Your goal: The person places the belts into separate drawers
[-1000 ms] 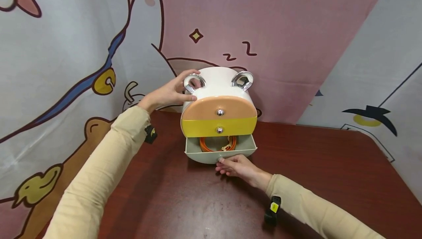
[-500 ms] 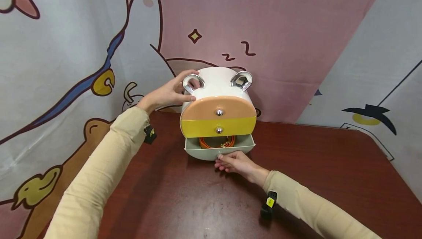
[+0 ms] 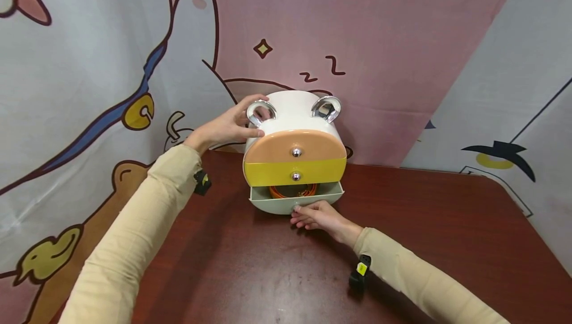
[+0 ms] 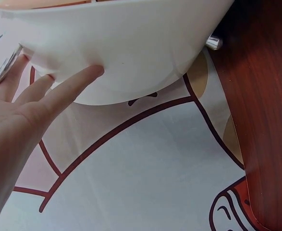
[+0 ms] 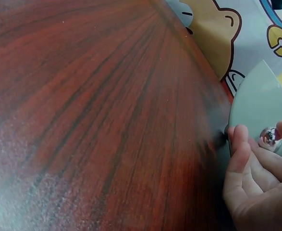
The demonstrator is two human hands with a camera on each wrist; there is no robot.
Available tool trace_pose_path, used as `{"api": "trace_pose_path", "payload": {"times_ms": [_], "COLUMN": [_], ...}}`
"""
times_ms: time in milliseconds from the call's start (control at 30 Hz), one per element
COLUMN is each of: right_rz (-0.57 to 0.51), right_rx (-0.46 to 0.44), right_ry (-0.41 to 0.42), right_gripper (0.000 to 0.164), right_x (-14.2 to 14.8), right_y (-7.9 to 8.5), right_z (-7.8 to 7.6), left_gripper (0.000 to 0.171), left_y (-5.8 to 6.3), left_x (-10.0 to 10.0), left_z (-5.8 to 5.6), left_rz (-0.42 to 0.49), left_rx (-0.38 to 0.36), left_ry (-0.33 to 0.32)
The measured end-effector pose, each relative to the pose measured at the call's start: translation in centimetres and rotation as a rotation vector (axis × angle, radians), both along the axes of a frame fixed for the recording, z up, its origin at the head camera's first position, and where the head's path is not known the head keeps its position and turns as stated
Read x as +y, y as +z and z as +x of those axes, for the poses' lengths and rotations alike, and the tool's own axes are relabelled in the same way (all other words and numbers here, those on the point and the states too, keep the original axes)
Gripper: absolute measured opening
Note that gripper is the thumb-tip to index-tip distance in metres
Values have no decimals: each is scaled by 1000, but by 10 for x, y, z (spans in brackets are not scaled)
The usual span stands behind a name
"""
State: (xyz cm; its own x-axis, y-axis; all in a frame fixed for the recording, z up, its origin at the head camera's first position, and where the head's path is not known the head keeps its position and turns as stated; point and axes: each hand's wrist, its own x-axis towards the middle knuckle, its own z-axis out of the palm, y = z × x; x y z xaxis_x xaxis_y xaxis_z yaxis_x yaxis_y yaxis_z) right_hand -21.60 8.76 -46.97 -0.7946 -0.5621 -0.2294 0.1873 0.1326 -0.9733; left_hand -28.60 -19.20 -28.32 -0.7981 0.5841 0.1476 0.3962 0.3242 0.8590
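Observation:
A small white drawer box [image 3: 292,110] with two silver ring ears stands on the table in the head view. My left hand [image 3: 229,124] rests on its upper left side by one ear [image 3: 261,112]; in the left wrist view the extended fingers [image 4: 76,86] touch the white wall. The pale green bottom drawer [image 3: 270,207] is pulled partway out, with an orange coiled strap or cord [image 3: 278,192] inside. My right hand [image 3: 325,219] pinches that drawer's silver knob [image 5: 268,138] between thumb and finger. The peach [image 3: 272,149] and yellow [image 3: 268,174] drawers above sit flush.
A dark red-brown wooden table [image 3: 250,274] carries the box. Behind and to the left hangs a cartoon-printed cloth [image 3: 380,56], close to the back of the box. Each wrist wears a black band, the right one [image 3: 360,272] with a yellow tag.
The green drawer has slid a little further into the box, with my right hand moving inward on its knob. Less of the orange coil shows. My left hand keeps its place.

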Motion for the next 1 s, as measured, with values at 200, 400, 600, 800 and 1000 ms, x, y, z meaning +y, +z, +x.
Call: {"api": "trace_pose_path", "payload": {"times_ms": [200,400,600,800,1000], "right_rz": [3,12,-8,2,-17], "right_rx": [16,43,33,23,4], "right_ry": [-12,-30,-85,-75,-88], "right_gripper": [43,42,42,41,40], "right_x": [-3,-7,-12,-12,-13], "right_y": [-2,-4,-5,-2,-2], "right_z": [-1,-5,-16,-24,-27], "left_gripper": [80,79,79,80,79], "left_y": [1,0,-3,-2,0], "left_x": [-2,-3,0,0,-1], "left_z": [0,-1,-1,-1,-1], "left_rz": [-10,6,43,62,41], "left_rx": [-9,-16,-30,-31,-34], "left_ry": [3,5,-37,-46,-31]}}
